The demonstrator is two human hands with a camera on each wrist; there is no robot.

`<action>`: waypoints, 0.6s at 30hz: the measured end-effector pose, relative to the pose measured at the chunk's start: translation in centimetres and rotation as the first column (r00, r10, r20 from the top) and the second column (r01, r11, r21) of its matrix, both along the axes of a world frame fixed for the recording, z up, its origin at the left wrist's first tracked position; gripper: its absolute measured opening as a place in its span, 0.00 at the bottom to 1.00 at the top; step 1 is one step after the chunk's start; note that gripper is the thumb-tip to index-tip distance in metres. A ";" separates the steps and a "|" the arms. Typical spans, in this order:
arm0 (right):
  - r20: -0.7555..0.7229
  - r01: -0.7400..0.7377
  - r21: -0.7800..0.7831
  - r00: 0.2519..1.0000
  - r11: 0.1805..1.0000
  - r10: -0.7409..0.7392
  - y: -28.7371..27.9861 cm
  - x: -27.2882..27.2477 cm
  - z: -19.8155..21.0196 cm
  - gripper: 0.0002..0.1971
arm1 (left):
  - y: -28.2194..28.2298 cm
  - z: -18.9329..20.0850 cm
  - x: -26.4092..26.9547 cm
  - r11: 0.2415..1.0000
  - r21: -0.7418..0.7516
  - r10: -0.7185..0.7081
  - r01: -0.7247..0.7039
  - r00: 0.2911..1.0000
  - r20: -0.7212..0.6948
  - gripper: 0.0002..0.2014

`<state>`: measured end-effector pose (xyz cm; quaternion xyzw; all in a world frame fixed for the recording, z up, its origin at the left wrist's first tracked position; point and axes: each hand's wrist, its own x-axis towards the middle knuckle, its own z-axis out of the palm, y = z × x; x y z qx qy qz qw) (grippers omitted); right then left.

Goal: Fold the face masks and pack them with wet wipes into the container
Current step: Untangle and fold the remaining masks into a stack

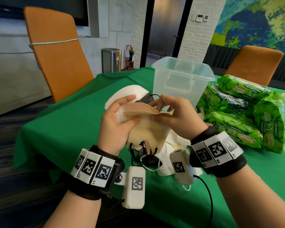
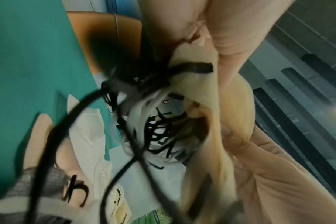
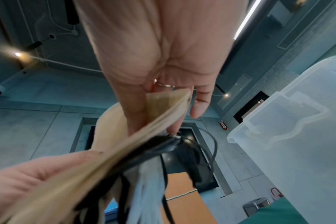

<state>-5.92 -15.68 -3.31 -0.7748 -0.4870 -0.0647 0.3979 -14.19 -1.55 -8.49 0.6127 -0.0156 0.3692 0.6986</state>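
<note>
Both hands hold a stack of beige face masks (image 1: 146,127) above the green table (image 1: 69,122). My left hand (image 1: 120,119) cups the stack from the left, its thumb on the front. My right hand (image 1: 169,112) pinches the top folded edge (image 3: 163,109) between thumb and fingers. Black ear loops (image 1: 143,150) dangle tangled under the stack (image 2: 159,136). The clear plastic container (image 1: 183,79) stands empty just behind the hands. Green wet wipe packs (image 1: 243,111) are piled to the right. More white masks (image 1: 130,92) lie behind my left hand.
White and dark masks (image 1: 164,155) lie on the table under the hands. An orange chair (image 1: 56,53) stands at the far left of the table, another orange chair (image 1: 255,63) at the far right. The table's front-left corner (image 1: 23,162) is near my left wrist.
</note>
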 end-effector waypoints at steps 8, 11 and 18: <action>0.054 -0.042 -0.033 0.998 0.999 0.044 -0.6 0.0 -0.2 0.11 | 0.2 -0.2 0.0 0.999 -0.019 -0.044 0.044 0.998 -0.043 0.20; 0.044 -0.038 -0.026 0.998 0.999 0.039 -0.8 0.0 -0.2 0.10 | 0.1 -0.2 0.0 0.999 -0.013 -0.032 0.031 0.998 -0.062 0.19; -0.049 0.095 -0.012 0.994 0.995 -0.095 -2.1 1.0 0.2 0.19 | 0.8 0.2 0.0 0.986 -0.115 0.111 -0.117 0.992 -0.059 0.09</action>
